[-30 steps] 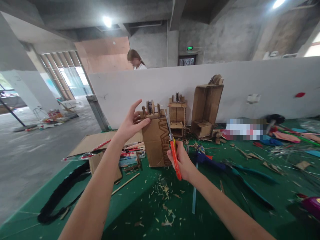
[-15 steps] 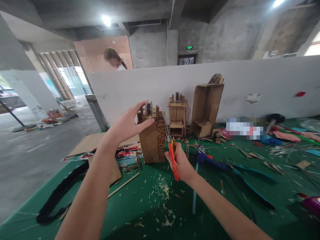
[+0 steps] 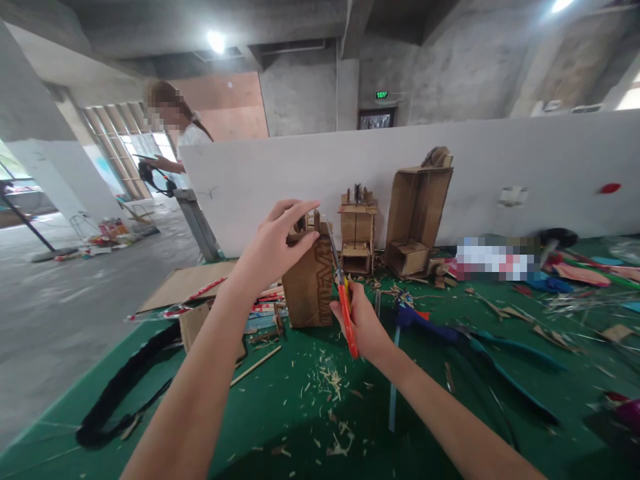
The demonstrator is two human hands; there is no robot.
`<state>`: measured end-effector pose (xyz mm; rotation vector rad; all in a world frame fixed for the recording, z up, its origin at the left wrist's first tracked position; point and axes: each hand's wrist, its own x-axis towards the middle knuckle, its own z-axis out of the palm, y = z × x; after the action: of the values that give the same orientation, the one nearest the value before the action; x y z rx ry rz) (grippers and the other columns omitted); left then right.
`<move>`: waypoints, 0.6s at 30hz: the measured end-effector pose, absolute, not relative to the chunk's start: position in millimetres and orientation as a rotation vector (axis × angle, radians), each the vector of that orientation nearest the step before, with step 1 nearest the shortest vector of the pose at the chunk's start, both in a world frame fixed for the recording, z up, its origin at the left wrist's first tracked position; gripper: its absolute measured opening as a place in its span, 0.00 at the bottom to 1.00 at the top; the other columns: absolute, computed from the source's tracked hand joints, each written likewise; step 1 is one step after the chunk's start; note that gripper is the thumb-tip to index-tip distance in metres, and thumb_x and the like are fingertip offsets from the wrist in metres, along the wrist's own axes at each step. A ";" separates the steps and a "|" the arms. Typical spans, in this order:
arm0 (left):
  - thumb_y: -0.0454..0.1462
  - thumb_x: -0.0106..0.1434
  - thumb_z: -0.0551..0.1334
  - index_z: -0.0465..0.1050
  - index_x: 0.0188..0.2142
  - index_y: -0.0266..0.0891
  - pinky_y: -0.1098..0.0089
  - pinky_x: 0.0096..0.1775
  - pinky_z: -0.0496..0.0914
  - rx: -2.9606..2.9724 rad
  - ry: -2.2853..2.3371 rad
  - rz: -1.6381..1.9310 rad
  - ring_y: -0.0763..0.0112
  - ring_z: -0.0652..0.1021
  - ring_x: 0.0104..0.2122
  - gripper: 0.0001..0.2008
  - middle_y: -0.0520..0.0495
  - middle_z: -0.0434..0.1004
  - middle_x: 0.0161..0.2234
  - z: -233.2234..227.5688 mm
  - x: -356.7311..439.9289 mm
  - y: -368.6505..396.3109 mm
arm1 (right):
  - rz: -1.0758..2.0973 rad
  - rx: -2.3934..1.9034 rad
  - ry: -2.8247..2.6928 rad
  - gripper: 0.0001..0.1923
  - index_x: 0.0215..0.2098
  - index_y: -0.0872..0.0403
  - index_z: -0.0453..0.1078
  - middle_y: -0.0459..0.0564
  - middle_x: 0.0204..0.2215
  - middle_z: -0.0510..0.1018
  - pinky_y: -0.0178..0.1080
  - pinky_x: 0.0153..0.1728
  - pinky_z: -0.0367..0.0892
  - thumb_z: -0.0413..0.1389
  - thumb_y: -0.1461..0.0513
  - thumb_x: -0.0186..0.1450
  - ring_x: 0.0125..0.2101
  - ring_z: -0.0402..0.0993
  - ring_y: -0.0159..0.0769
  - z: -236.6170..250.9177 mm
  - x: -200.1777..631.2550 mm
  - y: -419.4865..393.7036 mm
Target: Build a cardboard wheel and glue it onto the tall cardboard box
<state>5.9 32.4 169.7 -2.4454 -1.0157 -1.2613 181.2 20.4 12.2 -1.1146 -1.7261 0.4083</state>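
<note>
A brown cardboard box (image 3: 305,293) stands upright on the green table, with small cardboard uprights (image 3: 317,220) on its top. My left hand (image 3: 273,250) is over the box's upper edge. Its thumb and forefinger are stretched out and apart beside the uprights; whether they touch them I cannot tell. The spool between the uprights is mostly hidden by this hand. In my right hand (image 3: 367,323) is a pair of scissors (image 3: 346,313) with red and yellow handles, the blades pointing up along the box's right side.
Behind stand a smaller cardboard model (image 3: 356,230) and a tall open cardboard box (image 3: 417,213) against a white partition (image 3: 280,167). Blue-handled pliers (image 3: 465,337) lie at right, a black strap (image 3: 120,387) at left. Wood scraps litter the table (image 3: 280,420). Another person (image 3: 193,133) is beyond the partition.
My left hand has moved right across the top of the box, now covering most of the spool. The scissors stay nearly in place. The person behind the partition has moved left.
</note>
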 end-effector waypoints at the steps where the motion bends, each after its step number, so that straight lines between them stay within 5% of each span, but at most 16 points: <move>1: 0.34 0.63 0.58 0.64 0.53 0.48 0.69 0.43 0.71 -2.439 -1.017 -1.268 0.71 0.73 0.41 0.19 0.47 0.67 0.51 169.0 6.2 33.4 | 0.404 -1.126 -1.730 0.15 0.46 0.54 0.56 0.51 0.34 0.70 0.40 0.33 0.66 0.52 0.57 0.64 0.34 0.69 0.39 12.1 181.0 20.6; 18: 0.33 0.64 0.57 0.68 0.46 0.47 0.65 0.44 0.71 -2.410 -1.063 -1.303 0.67 0.73 0.43 0.12 0.46 0.67 0.49 168.8 9.6 34.6 | 0.297 -1.323 -1.784 0.10 0.37 0.50 0.50 0.50 0.30 0.70 0.39 0.27 0.62 0.48 0.56 0.64 0.28 0.71 0.42 17.1 176.9 21.9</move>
<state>9.6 34.6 168.8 -2.4098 -1.0629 -1.3035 176.9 21.9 17.1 -1.3226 -1.7841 0.2968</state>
